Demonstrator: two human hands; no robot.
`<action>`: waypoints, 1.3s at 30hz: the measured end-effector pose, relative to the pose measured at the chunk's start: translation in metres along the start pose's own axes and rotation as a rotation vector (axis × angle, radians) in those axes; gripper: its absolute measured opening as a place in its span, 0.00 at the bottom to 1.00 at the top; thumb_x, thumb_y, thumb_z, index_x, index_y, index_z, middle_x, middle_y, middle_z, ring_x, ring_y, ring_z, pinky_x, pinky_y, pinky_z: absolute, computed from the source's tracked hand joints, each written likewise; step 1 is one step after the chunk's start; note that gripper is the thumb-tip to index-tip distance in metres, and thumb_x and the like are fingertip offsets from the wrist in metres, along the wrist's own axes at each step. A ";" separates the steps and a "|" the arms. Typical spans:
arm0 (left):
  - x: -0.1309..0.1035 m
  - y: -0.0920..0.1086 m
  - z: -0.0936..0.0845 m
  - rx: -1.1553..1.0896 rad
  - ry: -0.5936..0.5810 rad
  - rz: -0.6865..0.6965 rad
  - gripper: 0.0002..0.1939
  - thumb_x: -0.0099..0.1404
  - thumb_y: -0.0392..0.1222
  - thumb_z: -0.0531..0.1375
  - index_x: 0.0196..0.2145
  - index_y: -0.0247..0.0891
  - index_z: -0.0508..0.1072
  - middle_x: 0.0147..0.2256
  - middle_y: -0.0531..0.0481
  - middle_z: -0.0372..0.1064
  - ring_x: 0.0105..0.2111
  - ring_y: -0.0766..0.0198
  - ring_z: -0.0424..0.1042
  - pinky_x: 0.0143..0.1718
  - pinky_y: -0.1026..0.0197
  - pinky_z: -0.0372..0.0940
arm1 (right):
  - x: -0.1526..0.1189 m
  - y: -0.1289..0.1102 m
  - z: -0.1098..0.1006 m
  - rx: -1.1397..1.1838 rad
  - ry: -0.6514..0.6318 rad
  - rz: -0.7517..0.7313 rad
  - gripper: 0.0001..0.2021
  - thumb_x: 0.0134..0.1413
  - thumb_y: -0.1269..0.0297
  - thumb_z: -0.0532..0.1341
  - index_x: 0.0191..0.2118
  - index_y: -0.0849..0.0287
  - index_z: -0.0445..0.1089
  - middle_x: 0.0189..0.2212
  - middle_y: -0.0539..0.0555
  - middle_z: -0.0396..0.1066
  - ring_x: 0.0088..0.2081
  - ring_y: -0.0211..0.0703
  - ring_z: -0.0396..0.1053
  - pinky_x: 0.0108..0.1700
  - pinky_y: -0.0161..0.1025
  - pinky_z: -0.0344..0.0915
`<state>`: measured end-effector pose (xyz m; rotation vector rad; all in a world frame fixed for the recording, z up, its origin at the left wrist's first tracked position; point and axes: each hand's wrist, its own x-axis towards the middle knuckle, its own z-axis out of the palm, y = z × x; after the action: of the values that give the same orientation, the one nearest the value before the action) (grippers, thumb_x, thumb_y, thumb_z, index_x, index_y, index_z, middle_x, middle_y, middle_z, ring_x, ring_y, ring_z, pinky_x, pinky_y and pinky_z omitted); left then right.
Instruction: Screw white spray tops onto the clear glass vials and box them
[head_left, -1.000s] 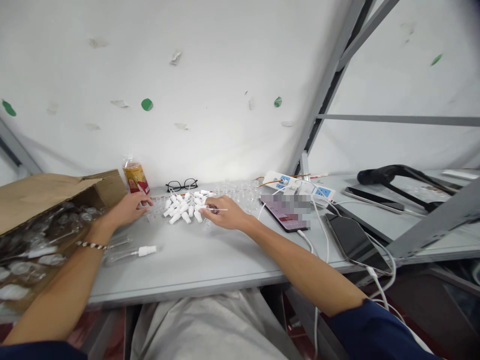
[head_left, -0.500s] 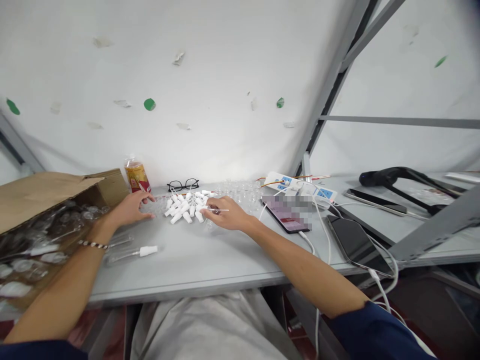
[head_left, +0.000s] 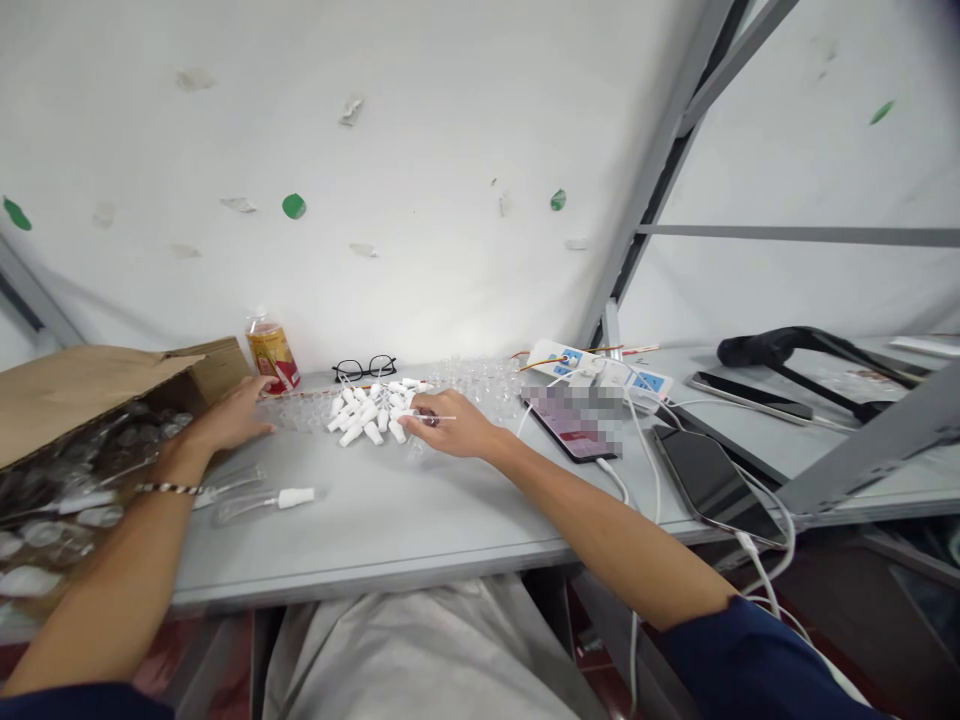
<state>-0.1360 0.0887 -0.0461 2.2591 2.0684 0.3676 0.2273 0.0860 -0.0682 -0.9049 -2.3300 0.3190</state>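
My right hand is closed in a pinch at the right edge of a pile of white spray nozzles. From its fingers a thin pale tube points to the right; most of what it grips is hidden. My left hand, fingers apart and holding nothing, hovers between the cardboard box and a row of small clear bottles. On the table below it lies a clear bottle with a white spray top, beside another clear bottle.
At left stands an open cardboard box full of clear bottles. Behind are a drink bottle, glasses and more clear bottles. Phones, cables, a power strip and a metal post occupy the right.
My left hand has moved left, away from the nozzle pile and towards the box. My right hand stays almost in place, still pinched with the tube showing.
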 end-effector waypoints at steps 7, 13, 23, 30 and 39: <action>0.004 -0.008 0.012 0.003 -0.045 -0.011 0.33 0.53 0.41 0.60 0.55 0.28 0.60 0.55 0.29 0.63 0.50 0.46 0.69 0.53 0.51 0.62 | 0.000 0.000 0.000 0.011 -0.008 0.010 0.16 0.59 0.55 0.56 0.24 0.58 0.59 0.19 0.46 0.58 0.23 0.34 0.53 0.28 0.34 0.46; 0.006 -0.005 0.015 -0.088 -0.007 0.036 0.28 0.56 0.38 0.56 0.56 0.31 0.62 0.54 0.36 0.67 0.47 0.56 0.72 0.50 0.56 0.66 | 0.000 0.000 -0.001 0.005 -0.012 0.013 0.16 0.59 0.54 0.56 0.24 0.58 0.60 0.19 0.46 0.58 0.23 0.34 0.53 0.28 0.34 0.45; -0.008 0.065 -0.001 -0.125 0.251 0.186 0.18 0.61 0.46 0.54 0.47 0.40 0.72 0.46 0.46 0.73 0.41 0.56 0.72 0.45 0.54 0.67 | 0.000 0.001 0.003 -0.008 -0.020 0.007 0.16 0.59 0.54 0.56 0.24 0.58 0.59 0.19 0.46 0.57 0.22 0.34 0.52 0.28 0.33 0.45; -0.036 0.144 0.009 -0.148 0.132 0.496 0.19 0.62 0.54 0.57 0.49 0.46 0.71 0.45 0.48 0.73 0.41 0.56 0.73 0.44 0.55 0.66 | 0.000 -0.002 0.003 0.031 -0.045 -0.023 0.16 0.61 0.53 0.56 0.27 0.59 0.64 0.20 0.46 0.59 0.24 0.33 0.53 0.29 0.33 0.46; -0.033 0.161 0.009 -0.183 0.095 0.501 0.14 0.66 0.52 0.53 0.42 0.41 0.71 0.37 0.49 0.75 0.36 0.59 0.73 0.37 0.59 0.66 | 0.000 -0.007 0.008 0.237 -0.027 -0.023 0.21 0.61 0.47 0.54 0.28 0.60 0.67 0.20 0.46 0.60 0.23 0.33 0.55 0.28 0.33 0.49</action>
<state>0.0209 0.0413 -0.0273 2.6563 1.4016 0.6677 0.2185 0.0809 -0.0708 -0.7609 -2.2662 0.5864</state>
